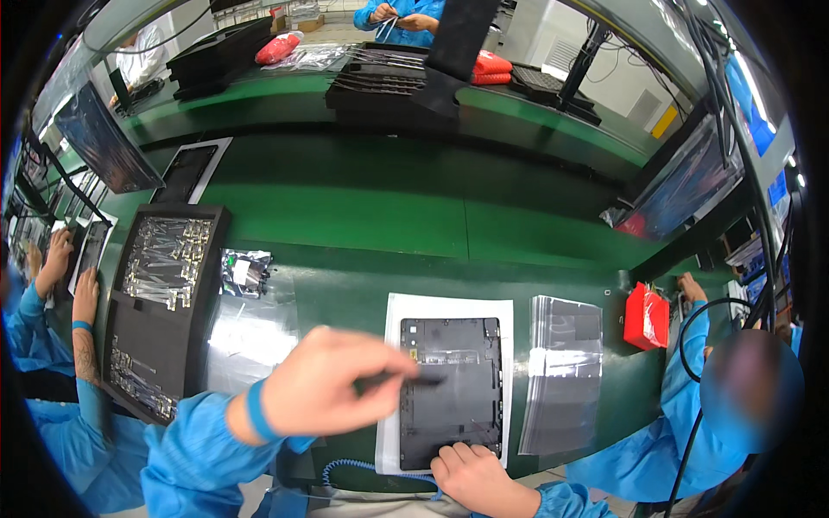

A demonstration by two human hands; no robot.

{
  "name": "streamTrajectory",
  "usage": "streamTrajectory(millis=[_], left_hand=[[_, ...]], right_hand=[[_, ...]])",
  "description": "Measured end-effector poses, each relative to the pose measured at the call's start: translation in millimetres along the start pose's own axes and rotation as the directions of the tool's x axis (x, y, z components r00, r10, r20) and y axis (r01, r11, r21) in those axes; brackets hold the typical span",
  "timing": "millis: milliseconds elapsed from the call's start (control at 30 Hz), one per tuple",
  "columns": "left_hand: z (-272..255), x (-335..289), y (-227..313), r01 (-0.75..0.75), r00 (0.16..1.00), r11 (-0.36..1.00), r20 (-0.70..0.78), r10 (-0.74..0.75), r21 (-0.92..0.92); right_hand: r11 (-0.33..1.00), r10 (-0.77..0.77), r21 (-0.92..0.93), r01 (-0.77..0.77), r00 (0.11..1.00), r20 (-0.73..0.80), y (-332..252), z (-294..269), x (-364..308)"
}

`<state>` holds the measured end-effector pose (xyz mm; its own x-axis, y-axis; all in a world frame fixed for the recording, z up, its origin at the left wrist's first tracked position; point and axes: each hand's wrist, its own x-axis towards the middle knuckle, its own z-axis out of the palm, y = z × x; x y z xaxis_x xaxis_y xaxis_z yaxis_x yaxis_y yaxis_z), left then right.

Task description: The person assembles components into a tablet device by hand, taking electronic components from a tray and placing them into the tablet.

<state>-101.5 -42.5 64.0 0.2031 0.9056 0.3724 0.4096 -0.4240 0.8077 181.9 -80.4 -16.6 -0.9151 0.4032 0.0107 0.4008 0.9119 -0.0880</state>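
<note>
In front of me lies a black tablet back cover (451,388), inner side up, on a white sheet (390,345). My left hand (332,384), a blue band at its wrist, is pinched on a thin black tool (429,378) over the cover's upper left part. Motion blurs the tool, so its exact kind and any contact with the cover cannot be told. My right hand (479,479) bends its fingers over the cover's near edge and holds it there. A blue coiled cord (345,464) runs along the sheet's near edge.
Clear plastic sleeves (563,380) lie right of the cover, a red box (646,316) beyond them. To the left stand a black tray (155,332) of flex cables and a bag of small parts (246,273). Co-workers sit close on both sides; another works across the bench.
</note>
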Motion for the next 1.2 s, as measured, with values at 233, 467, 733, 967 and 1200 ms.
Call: streamTrajectory(millis=[233, 467, 733, 967, 1200], left_hand=[[-117, -70, 71, -0.023, 0.892, 0.999, 0.453, 0.001, 0.045], [-190, -149, 121, 0.184, 0.969, 0.91, 0.084, -0.231, 0.371], [-123, -122, 99, 0.089, 0.988, 0.803, 0.05, -0.146, 0.589], [-15, -57, 34, -0.351, 0.9, 0.8, 0.412, 0.144, 0.487], [52, -31, 11, -0.56, 0.824, 0.734, 0.349, 0.445, 0.385]], right_hand=[[0.951, 0.029, 0.31, -0.016, 0.999, -0.037, -11, -9, -7], [0.706, -0.356, 0.635, 0.314, 0.932, -0.065, -76, 40, 42], [0.705, -0.33, 0.553, 0.444, 0.896, -0.298, -82, 23, 75], [-0.644, 0.02, 0.759, -0.089, 0.991, 0.133, -14, 26, 33], [-0.507, 0.442, 0.856, -0.097, 0.823, 0.355, 10, 23, -9]])
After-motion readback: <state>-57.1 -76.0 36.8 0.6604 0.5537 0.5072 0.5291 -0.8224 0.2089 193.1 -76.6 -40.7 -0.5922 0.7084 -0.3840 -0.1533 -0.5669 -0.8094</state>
